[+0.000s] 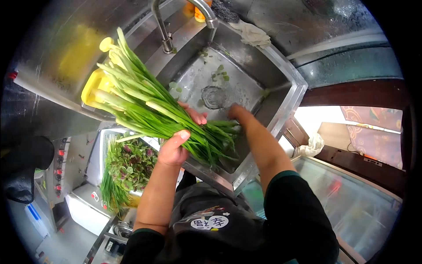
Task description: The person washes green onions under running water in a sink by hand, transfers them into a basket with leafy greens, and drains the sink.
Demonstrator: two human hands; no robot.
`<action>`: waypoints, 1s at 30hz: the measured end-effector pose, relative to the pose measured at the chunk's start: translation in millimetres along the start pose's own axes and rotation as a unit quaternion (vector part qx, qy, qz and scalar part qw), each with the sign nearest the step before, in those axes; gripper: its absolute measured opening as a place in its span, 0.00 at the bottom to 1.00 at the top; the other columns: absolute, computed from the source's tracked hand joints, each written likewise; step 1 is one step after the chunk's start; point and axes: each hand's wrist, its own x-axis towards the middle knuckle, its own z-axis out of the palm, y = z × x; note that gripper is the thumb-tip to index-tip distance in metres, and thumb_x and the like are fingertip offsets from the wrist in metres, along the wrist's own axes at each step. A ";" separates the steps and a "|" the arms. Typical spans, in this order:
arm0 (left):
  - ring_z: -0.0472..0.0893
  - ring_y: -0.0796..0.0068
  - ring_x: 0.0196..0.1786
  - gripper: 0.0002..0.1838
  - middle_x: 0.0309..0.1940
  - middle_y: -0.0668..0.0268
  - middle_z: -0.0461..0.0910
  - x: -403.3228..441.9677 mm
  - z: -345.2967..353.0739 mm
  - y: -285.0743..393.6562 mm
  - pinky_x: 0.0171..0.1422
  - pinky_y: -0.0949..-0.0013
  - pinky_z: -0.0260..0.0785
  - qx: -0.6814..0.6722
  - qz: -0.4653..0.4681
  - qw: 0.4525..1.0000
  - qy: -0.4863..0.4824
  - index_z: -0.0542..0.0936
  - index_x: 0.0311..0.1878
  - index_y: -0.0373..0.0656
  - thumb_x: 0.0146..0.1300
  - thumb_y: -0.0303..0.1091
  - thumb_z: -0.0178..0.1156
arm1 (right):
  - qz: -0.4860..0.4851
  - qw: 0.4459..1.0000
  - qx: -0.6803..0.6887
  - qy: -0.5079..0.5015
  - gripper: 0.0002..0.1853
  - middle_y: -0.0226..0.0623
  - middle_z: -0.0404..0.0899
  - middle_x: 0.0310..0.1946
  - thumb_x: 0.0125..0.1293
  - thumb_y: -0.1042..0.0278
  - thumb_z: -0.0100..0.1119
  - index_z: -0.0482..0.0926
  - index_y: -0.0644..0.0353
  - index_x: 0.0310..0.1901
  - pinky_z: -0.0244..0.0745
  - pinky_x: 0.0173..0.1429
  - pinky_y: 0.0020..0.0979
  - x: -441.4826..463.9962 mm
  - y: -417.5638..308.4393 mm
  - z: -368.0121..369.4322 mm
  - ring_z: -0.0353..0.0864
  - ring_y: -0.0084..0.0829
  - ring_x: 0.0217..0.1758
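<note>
My left hand (172,149) is wrapped round a thick bunch of garlic chives (151,103), thumb in front and fingertips showing behind. The pale stem ends point up and left. The green leaf tips hang over the near side of the sink (244,176). My right hand (237,111) is low inside the sink, to the right of the drain (213,97). Its fingers are hidden, so whether it holds anything does not show. Loose green leaves (220,74) lie on the wet sink floor.
A curved metal faucet (166,37) rises at the sink's far left. A white cloth (251,34) lies on the back rim. A yellow object (94,88) is behind the stems. Red-green leafy vegetables (132,163) are at lower left. A glass-topped case (347,202) stands at right.
</note>
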 end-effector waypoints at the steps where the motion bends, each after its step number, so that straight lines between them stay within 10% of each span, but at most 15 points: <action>1: 0.76 0.60 0.51 0.35 0.42 0.56 0.75 1.6 3.1 1.0 0.74 0.47 0.59 0.009 0.001 1.000 -0.008 0.63 0.63 0.41 0.52 0.40 0.65 | 0.033 0.997 -0.047 -0.047 0.22 0.55 0.82 0.49 0.66 0.54 0.57 0.84 0.64 0.50 0.75 0.58 0.47 43.6 29.9 61.8 0.81 0.53 0.55; 6: 0.76 0.61 0.52 0.34 0.41 0.60 0.74 6.4 13.6 6.7 0.76 0.44 0.57 0.026 -0.037 0.999 -0.021 0.65 0.62 0.47 0.54 0.43 0.67 | -0.108 0.974 0.082 0.181 0.18 0.49 0.84 0.40 0.68 0.57 0.57 0.82 0.67 0.45 0.76 0.49 0.44 -46.4 -7.5 -30.5 0.83 0.45 0.45; 9: 0.76 0.61 0.52 0.30 0.41 0.60 0.74 7.8 18.4 8.3 0.76 0.42 0.56 -0.016 -0.032 0.999 -0.013 0.67 0.62 0.47 0.57 0.41 0.65 | -0.110 0.889 0.435 0.089 0.11 0.39 0.84 0.37 0.71 0.68 0.54 0.80 0.65 0.46 0.75 0.51 0.33 -122.3 -26.8 -128.9 0.83 0.32 0.40; 14: 0.75 0.58 0.63 0.31 0.57 0.57 0.77 0.6 42.2 18.5 0.74 0.54 0.62 -0.098 -0.066 0.993 0.023 0.70 0.64 0.31 0.60 0.37 0.63 | -0.257 0.777 0.553 0.158 0.11 0.35 0.83 0.33 0.68 0.64 0.60 0.79 0.63 0.46 0.74 0.49 0.30 -255.6 -60.0 -210.6 0.82 0.27 0.39; 20: 0.76 0.63 0.63 0.30 0.63 0.57 0.75 -15.8 71.9 23.3 0.67 0.57 0.71 -0.137 -0.085 0.986 -0.047 0.70 0.67 0.35 0.63 0.36 0.63 | -0.254 0.873 0.319 0.266 0.13 0.37 0.84 0.37 0.63 0.71 0.64 0.77 0.62 0.48 0.75 0.50 0.31 -346.4 -118.7 -223.3 0.82 0.26 0.40; 26: 0.83 0.64 0.53 0.23 0.52 0.56 0.82 -52.9 81.9 81.7 0.62 0.59 0.74 -0.085 0.020 0.996 0.011 0.77 0.59 0.33 0.61 0.31 0.67 | -0.341 0.793 0.444 0.239 0.06 0.40 0.81 0.40 0.75 0.71 0.53 0.75 0.64 0.46 0.82 0.44 0.27 -387.3 -139.3 -232.9 0.83 0.28 0.44; 30: 0.84 0.63 0.50 0.22 0.46 0.56 0.84 -105.3 70.6 151.4 0.59 0.58 0.75 -0.028 0.074 0.996 0.036 0.78 0.56 0.34 0.60 0.30 0.67 | -0.251 0.809 0.455 0.275 0.16 0.32 0.77 0.28 0.81 0.58 0.42 0.76 0.61 0.43 0.66 0.25 0.19 -394.3 -144.3 -236.8 0.71 0.18 0.20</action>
